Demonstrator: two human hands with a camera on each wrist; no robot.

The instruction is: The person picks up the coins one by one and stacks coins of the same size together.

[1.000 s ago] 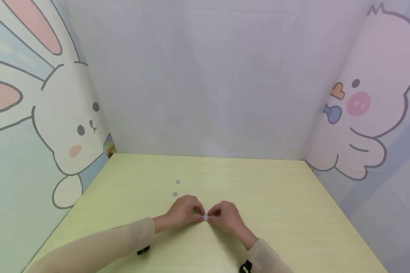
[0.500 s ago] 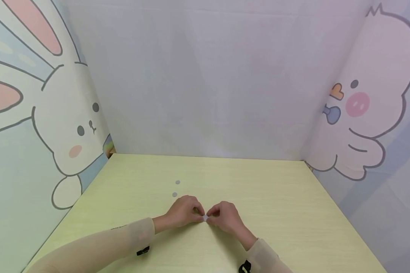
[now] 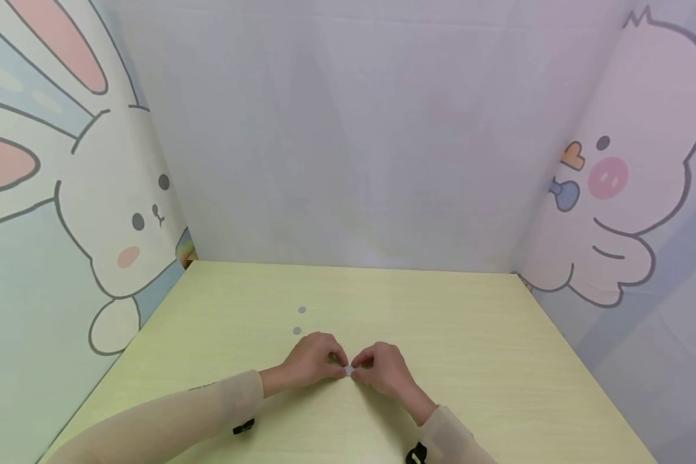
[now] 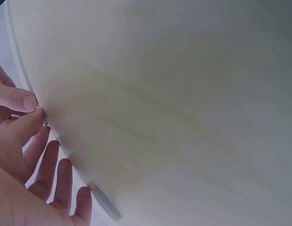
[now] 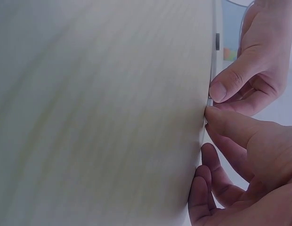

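Where the two hands meet near the front middle of the tabletop (image 3: 470, 335), the left hand (image 3: 313, 361) and right hand (image 3: 385, 368) together pinch a small grey disc (image 3: 348, 370) between thumbs and forefingers, low on the surface. Two more grey discs (image 3: 297, 330) lie just beyond the left hand.

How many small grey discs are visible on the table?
3: one disc pinched between the left hand and right hand, and two loose discs beyond the left hand. The hands may hide more.
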